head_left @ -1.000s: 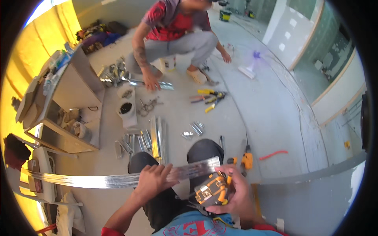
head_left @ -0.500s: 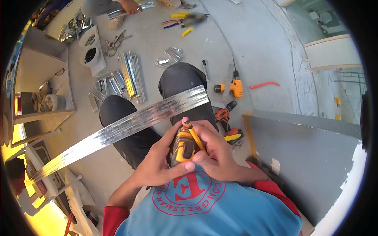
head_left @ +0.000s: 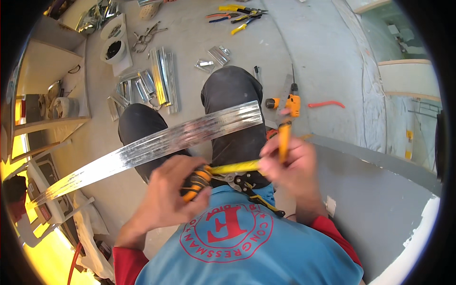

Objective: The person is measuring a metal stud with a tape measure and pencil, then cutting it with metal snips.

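My left hand [head_left: 166, 192] is closed around a black and orange tape measure [head_left: 198, 181]. Its yellow blade [head_left: 235, 167] stretches a short way out to the right. At the far end, my right hand [head_left: 297, 164], blurred by motion, pinches the blade and also grips an upright orange pen-like stick [head_left: 284, 140]. A long shiny metal channel [head_left: 190, 134] lies slantwise across my thighs, its right end just beyond my hands. Below the blade, black and yellow tin snips [head_left: 256, 197] rest on my lap.
Pliers [head_left: 242, 19] lie at the far middle. On the right are an orange drill [head_left: 293, 104] and a red curved strip [head_left: 327, 104]. Cut metal pieces [head_left: 164, 80] and a white tub [head_left: 114, 51] stand left. A grey panel [head_left: 361, 185] borders my right side.
My hands have moved apart, and a stretch of yellow blade now shows between them. The snips on my lap have come into sight. The person's hand at the far top has mostly left the view.
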Demonstrator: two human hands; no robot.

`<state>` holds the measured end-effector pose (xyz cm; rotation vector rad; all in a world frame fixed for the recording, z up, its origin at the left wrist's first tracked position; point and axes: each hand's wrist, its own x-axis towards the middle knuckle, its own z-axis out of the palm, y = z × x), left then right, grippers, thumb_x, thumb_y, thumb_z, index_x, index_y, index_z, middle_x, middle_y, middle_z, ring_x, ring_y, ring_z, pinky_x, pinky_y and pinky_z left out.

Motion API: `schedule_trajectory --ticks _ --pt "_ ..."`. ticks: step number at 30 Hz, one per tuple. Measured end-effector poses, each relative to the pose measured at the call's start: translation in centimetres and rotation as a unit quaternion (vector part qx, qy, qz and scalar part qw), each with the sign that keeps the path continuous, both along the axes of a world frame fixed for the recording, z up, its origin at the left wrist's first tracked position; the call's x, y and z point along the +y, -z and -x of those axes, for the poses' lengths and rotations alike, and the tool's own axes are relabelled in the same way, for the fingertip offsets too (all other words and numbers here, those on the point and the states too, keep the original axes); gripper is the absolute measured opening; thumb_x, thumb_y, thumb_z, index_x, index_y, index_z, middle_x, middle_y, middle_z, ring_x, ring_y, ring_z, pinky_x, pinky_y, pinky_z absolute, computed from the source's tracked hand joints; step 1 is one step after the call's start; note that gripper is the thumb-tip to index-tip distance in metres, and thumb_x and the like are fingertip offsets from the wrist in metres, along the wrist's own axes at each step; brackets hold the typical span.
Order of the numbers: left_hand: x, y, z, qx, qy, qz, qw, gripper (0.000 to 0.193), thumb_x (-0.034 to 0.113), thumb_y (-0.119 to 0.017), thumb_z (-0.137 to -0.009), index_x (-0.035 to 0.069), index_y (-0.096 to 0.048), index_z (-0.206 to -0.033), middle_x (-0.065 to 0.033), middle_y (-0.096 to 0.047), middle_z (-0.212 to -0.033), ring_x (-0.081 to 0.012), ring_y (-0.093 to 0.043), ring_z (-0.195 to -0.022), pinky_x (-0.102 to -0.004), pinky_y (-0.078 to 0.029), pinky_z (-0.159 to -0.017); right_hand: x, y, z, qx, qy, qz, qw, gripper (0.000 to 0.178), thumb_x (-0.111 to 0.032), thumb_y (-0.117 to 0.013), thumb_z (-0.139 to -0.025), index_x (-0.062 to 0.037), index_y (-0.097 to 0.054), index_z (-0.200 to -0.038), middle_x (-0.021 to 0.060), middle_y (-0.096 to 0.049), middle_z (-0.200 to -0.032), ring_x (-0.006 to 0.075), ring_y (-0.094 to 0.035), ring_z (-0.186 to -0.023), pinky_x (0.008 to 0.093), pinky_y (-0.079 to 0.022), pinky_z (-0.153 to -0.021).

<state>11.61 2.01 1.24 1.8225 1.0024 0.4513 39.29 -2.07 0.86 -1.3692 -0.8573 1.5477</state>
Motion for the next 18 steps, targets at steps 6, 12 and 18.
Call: schedule_trajectory --ticks 6,12,18 --pt "3.1 -3.1 5.7 0.158 -0.111 0.010 0.981 0.039 0.007 -0.072 -0.076 -0.001 -0.068 -0.114 -0.0189 -0.069 -0.097 -0.0319 -0.070 -0.086 -0.0375 -0.055 -0.082 4.8 3.2 -4.5 -0.236 0.175 -0.045 0.955 0.019 -0.012 -0.078 -0.094 0.0021 -0.074 -0.105 -0.0027 -0.066 -0.082 0.0022 -0.054 -0.066 0.0204 -0.044 -0.060" --pt "3.7 -2.4 9.3 0.163 -0.052 -0.028 0.985 0.052 0.001 -0.069 -0.074 0.001 -0.070 -0.126 -0.0196 -0.068 -0.104 -0.0327 -0.068 -0.082 -0.0372 -0.055 -0.079 5.7 6.5 -2.1 -0.275 0.109 -0.039 0.954 0.027 -0.025 -0.078 -0.096 0.0021 -0.077 -0.097 -0.0084 -0.054 -0.066 0.0001 -0.044 -0.062 0.0215 -0.033 -0.054" --pt "2.7 -2.0 8.9 0.241 -0.033 -0.054 0.968 0.058 -0.003 -0.067 -0.075 0.013 -0.074 -0.130 -0.0163 -0.066 -0.100 -0.0293 -0.068 -0.079 -0.0385 -0.055 -0.073 5.2 6.8 -1.7 -0.235 0.094 0.019 0.967 0.027 -0.024 -0.075 -0.099 0.0014 -0.078 -0.108 -0.0088 -0.056 -0.068 0.0001 -0.041 -0.056 0.0210 -0.031 -0.050"
